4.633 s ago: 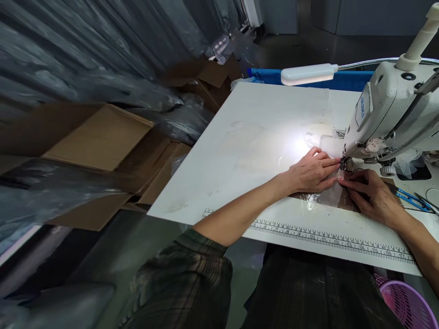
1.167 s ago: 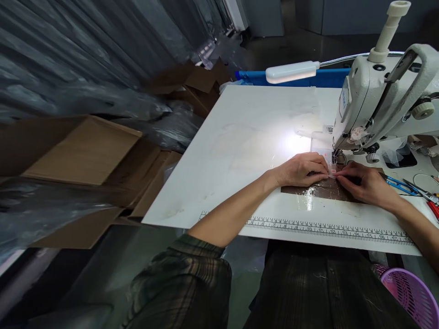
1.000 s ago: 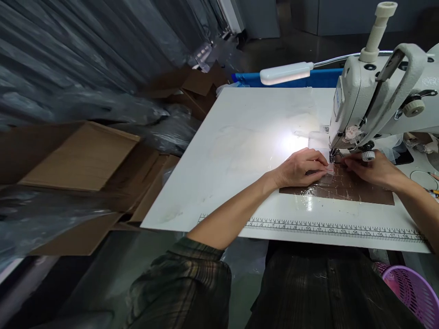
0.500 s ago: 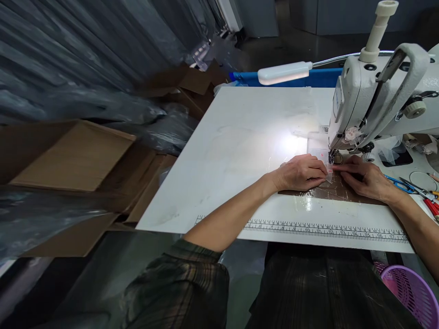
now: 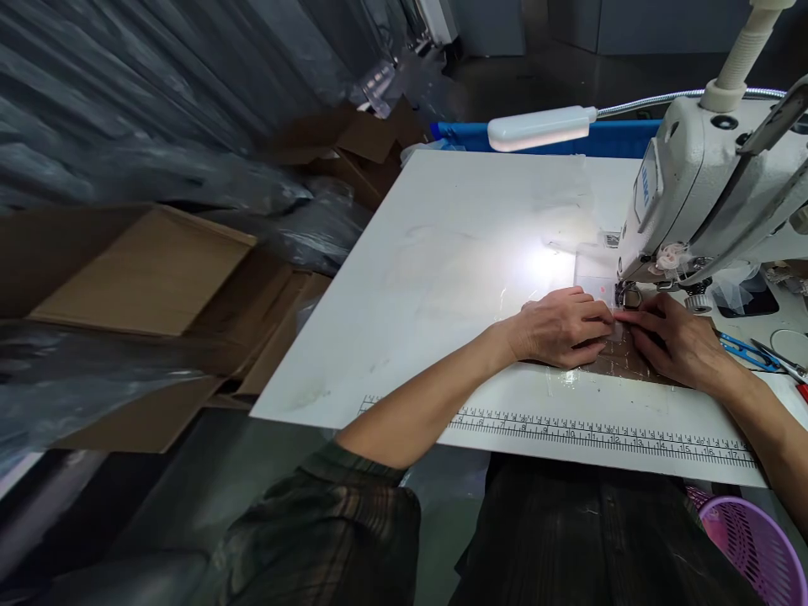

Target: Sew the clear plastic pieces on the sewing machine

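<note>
A clear plastic piece with pink marks (image 5: 598, 284) lies at the presser foot (image 5: 626, 295) of a white sewing machine (image 5: 678, 181). My left hand (image 5: 565, 328), fingers curled together, grips the near end of this plastic, left of the foot. On the other side, my right hand (image 5: 685, 341) stretches its index finger to the plastic's near edge, close to my left fingertips. Its thumb stands apart from that finger. Under both hands is a brown sheet with a glossy surface (image 5: 622, 364). My fingers hide part of the plastic's near end.
A lamp (image 5: 539, 129) lights the white table (image 5: 442, 252). A printed ruler (image 5: 568, 429) runs along the front edge. Blue-handled scissors (image 5: 751, 352) lie right of my right hand. Cardboard boxes (image 5: 145, 269) stand left; a purple basket (image 5: 751, 539) is below right.
The view has shifted, so the machine appears further right and nearer. Both hands remain by the presser foot, and the plastic's near end is now more covered by my fingers.
</note>
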### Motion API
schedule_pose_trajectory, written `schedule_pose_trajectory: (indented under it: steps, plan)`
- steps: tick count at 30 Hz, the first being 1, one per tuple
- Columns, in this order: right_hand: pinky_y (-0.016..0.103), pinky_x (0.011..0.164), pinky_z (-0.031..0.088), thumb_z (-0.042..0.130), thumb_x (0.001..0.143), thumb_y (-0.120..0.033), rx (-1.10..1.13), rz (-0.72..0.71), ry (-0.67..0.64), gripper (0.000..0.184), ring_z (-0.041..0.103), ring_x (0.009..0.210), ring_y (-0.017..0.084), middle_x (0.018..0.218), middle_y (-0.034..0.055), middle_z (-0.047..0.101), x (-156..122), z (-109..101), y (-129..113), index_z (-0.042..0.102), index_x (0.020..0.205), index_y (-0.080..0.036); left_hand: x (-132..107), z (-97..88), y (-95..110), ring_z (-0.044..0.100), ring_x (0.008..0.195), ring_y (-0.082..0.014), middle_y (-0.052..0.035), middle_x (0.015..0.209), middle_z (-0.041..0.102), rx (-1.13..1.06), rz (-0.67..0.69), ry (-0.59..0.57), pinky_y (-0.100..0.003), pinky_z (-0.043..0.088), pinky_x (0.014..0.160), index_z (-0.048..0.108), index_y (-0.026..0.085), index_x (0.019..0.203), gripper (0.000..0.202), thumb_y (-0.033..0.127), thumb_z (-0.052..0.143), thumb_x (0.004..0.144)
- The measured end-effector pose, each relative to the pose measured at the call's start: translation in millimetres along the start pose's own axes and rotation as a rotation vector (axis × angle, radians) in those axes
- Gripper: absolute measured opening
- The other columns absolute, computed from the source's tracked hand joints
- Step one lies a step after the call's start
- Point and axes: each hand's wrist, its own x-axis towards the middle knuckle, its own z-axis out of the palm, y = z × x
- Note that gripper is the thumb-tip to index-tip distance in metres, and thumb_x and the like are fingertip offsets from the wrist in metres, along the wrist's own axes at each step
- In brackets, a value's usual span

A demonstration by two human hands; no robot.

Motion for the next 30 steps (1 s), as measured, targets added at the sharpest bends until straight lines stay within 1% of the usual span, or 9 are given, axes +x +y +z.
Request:
schedule_pose_trajectory:
  steps: [5,8,12,15,18,23,26,30]
  plan:
    - [0.032,0.062,0.049,0.045,0.099,-0.036,0.041,-0.022,0.024,0.041,0.064,0.077,0.022,0.101,0.013,0.066,-2.2,-1.7,-2.6,0.071,0.129,-0.025,1.2,-1.7,1.3,0.064,0.09,-0.0207,-0.0101,0.111,0.073,0.078,-0.003,-0.033,-0.039,0.046,0.083,0.071,0.018,0.104,0.028,0.025,0.044,0.097]
    - [0.033,0.067,0.053,0.046,0.1,-0.036,0.082,-0.029,0.029,0.039,0.065,0.08,0.022,0.104,0.0123,0.066,-3.4,-2.2,-2.9,0.071,0.128,-0.026,1.1,0.8,1.4,0.063,0.091,-0.0218,-0.0115,0.111,0.072,0.124,-0.007,-0.021,-0.038,0.046,0.082,0.071,0.016,0.105,0.03,0.024,0.043,0.097]
    - [0.034,0.069,0.056,0.045,0.1,-0.038,0.081,-0.047,0.028,0.041,0.067,0.082,0.023,0.105,0.0137,0.067,-3.5,-1.5,-2.4,0.071,0.128,-0.024,0.4,2.9,1.3,0.063,0.087,-0.0217,-0.0135,0.112,0.071,0.163,0.006,0.004,-0.036,0.048,0.079,0.07,0.011,0.108,0.033,0.024,0.041,0.097]
    - [0.035,0.068,0.057,0.044,0.1,-0.038,0.072,-0.055,0.029,0.041,0.067,0.081,0.024,0.105,0.0145,0.067,-3.4,-1.2,-2.4,0.072,0.128,-0.024,0.2,2.2,1.2,0.062,0.085,-0.0216,-0.0133,0.111,0.071,0.18,-0.001,-0.003,-0.037,0.047,0.077,0.07,0.011,0.109,0.034,0.025,0.042,0.097]
    - [0.035,0.066,0.057,0.044,0.1,-0.038,0.063,-0.044,0.027,0.041,0.068,0.081,0.023,0.106,0.014,0.067,-3.5,-1.7,-2.8,0.072,0.127,-0.025,-0.1,1.5,0.8,0.062,0.084,-0.0212,-0.0142,0.117,0.07,0.173,-0.015,-0.018,-0.037,0.047,0.077,0.069,0.011,0.11,0.034,0.026,0.043,0.097]
    - [0.035,0.065,0.057,0.043,0.1,-0.038,0.067,-0.036,0.016,0.041,0.067,0.08,0.022,0.112,0.0137,0.066,-3.8,-2.1,-3.7,0.072,0.127,-0.026,-1.0,1.9,-1.2,0.063,0.089,-0.0229,-0.015,0.122,0.068,0.113,-0.053,-0.016,-0.038,0.047,0.079,0.067,0.012,0.116,0.034,0.028,0.045,0.096]
    - [0.035,0.065,0.056,0.044,0.1,-0.038,0.063,-0.02,0.024,0.041,0.067,0.079,0.022,0.111,0.0133,0.066,-4.1,-0.9,-4.3,0.072,0.127,-0.026,-1.3,2.2,-2.9,0.063,0.092,-0.0229,-0.0136,0.125,0.067,0.106,-0.077,-0.036,-0.038,0.046,0.081,0.066,0.013,0.119,0.036,0.03,0.043,0.096]
    - [0.036,0.064,0.056,0.045,0.098,-0.039,0.108,0.016,0.017,0.043,0.068,0.08,0.025,0.107,0.0144,0.068,-3.7,-2.9,-5.7,0.07,0.131,-0.024,-1.0,2.2,-5.2,0.062,0.092,-0.0229,-0.0141,0.127,0.067,0.096,-0.092,-0.033,-0.038,0.045,0.082,0.065,0.011,0.12,0.039,0.034,0.044,0.097]
